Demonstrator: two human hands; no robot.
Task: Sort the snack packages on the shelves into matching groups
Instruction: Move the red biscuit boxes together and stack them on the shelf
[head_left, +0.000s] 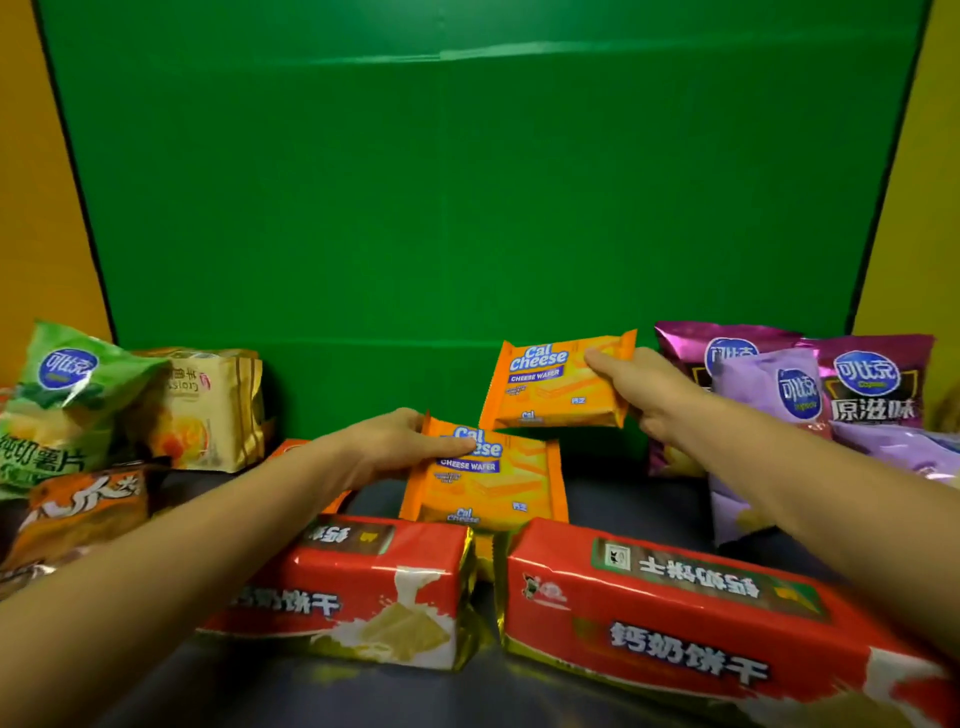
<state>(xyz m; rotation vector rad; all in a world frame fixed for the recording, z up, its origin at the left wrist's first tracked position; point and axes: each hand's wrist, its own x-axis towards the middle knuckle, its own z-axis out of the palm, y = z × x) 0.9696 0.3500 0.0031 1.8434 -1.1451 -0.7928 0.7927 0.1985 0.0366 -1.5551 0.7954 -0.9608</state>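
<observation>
My left hand (395, 447) pinching low wafer pack (488, 483) by its top-left corner, my right hand (639, 389) pinching high wafer pack (556, 384) by its right edge, red packs (363, 587) nearer than both hands

Beyond left grip (395, 447) and right grip (641, 395): open air up to green backdrop (467, 182).
Between grips: lower wafer pack (488, 483) in left, upper wafer pack (556, 387) in right, edges meeting; no pass.
Under right grip: bare shelf (623, 499).
Right of right grip: lilac bag (763, 395) and purple bag (878, 395) close by.
Left of left grip: short gap, then beige pack (208, 410).
Nearer than both grips: red biscuit pack (363, 587) and second red biscuit pack (675, 613), slim gap between.
</observation>
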